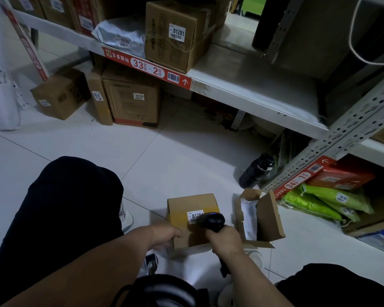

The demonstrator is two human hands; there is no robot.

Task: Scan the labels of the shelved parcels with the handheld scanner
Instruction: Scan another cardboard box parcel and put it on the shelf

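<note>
We see a pale metal shelf unit (248, 85) running across the upper part of the view, its red edge strip marked 33 and 2, and on that shelf a large cardboard box (177, 34) labelled 01201 stands just beside a silver-grey bag (120, 34). Below it, on the white tiled floor (98, 149), more cartons stand, one labelled 01101 (131, 100). At the right, green packages (319, 200) lie under a second shelf marked 34, with a dark bottle (256, 171) on the floor near its post. Near us a small brown parcel (193, 220) sits on the floor, beside an open empty carton (264, 218). Our left hand (164, 237) holds the parcel's near left corner, fingers curled round it. Our right hand (225, 239) has its grip closed round the handle of the black scanner (211, 221), whose head partly covers the parcel's white label (193, 214).
</note>
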